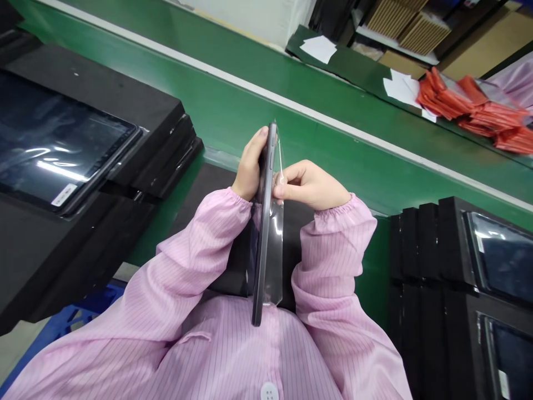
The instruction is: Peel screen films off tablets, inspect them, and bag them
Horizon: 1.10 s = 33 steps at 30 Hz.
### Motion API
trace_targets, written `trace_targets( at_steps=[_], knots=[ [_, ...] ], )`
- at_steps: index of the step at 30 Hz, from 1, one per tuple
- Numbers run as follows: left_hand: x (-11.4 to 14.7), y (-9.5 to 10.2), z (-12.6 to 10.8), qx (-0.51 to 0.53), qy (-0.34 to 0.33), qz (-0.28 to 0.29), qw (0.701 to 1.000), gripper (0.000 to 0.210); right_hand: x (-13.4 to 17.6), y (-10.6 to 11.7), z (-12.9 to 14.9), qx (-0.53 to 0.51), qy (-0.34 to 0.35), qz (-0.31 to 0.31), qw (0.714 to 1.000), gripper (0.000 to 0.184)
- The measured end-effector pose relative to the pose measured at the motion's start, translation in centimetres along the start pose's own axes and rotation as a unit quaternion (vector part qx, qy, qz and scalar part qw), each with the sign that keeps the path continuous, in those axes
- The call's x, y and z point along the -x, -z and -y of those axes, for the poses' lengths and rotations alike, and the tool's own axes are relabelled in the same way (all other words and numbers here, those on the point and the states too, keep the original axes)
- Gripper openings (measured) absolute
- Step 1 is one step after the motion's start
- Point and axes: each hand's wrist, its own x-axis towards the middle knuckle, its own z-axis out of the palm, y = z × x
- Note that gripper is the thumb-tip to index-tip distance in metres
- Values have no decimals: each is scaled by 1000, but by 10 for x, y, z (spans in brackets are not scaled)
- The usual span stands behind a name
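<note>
A factory workshop: long green bench (225,116), stacks of black trays (428,239) with tablets (62,133), pink striped smock (233,350)

The green counter (341,147) has a white strip (308,113) running across it. Black stacks (452,225) stand left and right, a black pad (204,189) between; papers (318,49) and red packets (495,119) lie along the far side.

Left hand (249,172): angled forward, fingers (259,140) close together.
Right hand (314,183): turned inward, pinching at the fingertips (278,191).
Arms (333,255): bent, slanting inward before the chest (233,344).
</note>
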Motion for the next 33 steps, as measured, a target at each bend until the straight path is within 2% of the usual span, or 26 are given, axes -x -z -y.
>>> trace_targets(
  at_steps=[8, 15, 19, 22, 25, 30, 33],
  knots=[
    [10, -8, -17, -28, -26, 12, 999, 51, 4, -3, 7, -74, -19, 21, 997, 29],
    [14, -27, -50, -98, -68, 66, 991, 50, 26, -6, 34, 10, 22, 27, 999, 26],
    [5, -46, -72, -113, -111, 134, 978, 50, 46, -10, 51, 25, 71, -49, 996, 27],
    [0, -55, -78, -123, -100, 168, 973, 51, 55, -15, 55, 2, 103, -133, 986, 33],
    [-1, -58, -76, -106, -71, 164, 978, 49, 58, -20, 57, -17, 120, -174, 977, 39],
    [1, -55, -73, -102, -108, 163, 975, 35, 57, -30, 61, 9, 134, -231, 964, 53],
    [4, -56, -75, -74, -108, 160, 978, 29, 56, -33, 64, 19, 136, -255, 957, 62]
  ],
)
